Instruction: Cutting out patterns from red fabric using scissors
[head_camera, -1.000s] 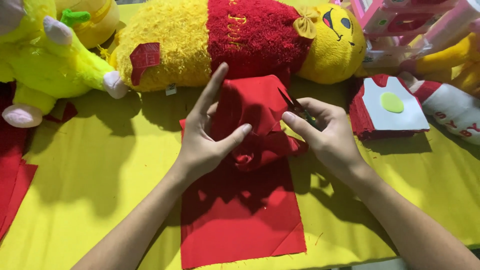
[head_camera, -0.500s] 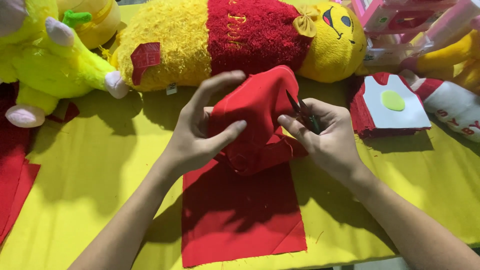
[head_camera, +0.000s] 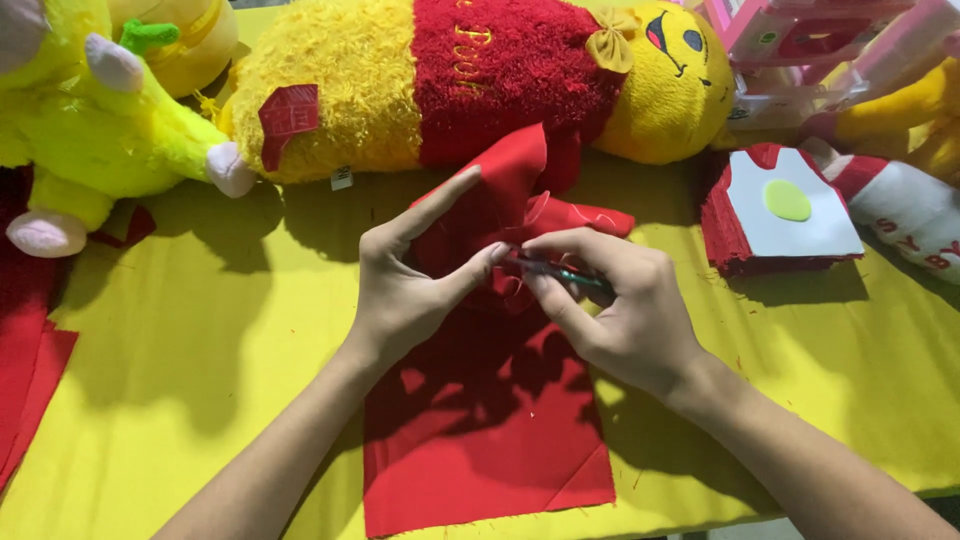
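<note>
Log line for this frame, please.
left hand: grip on red fabric piece | right hand: small green-handled tool at fabric | under: red cloth on yellow table

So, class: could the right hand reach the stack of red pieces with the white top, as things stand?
Probably yes: the right hand is nearest the stack, with only bare yellow table between, though it holds a small tool.
</note>
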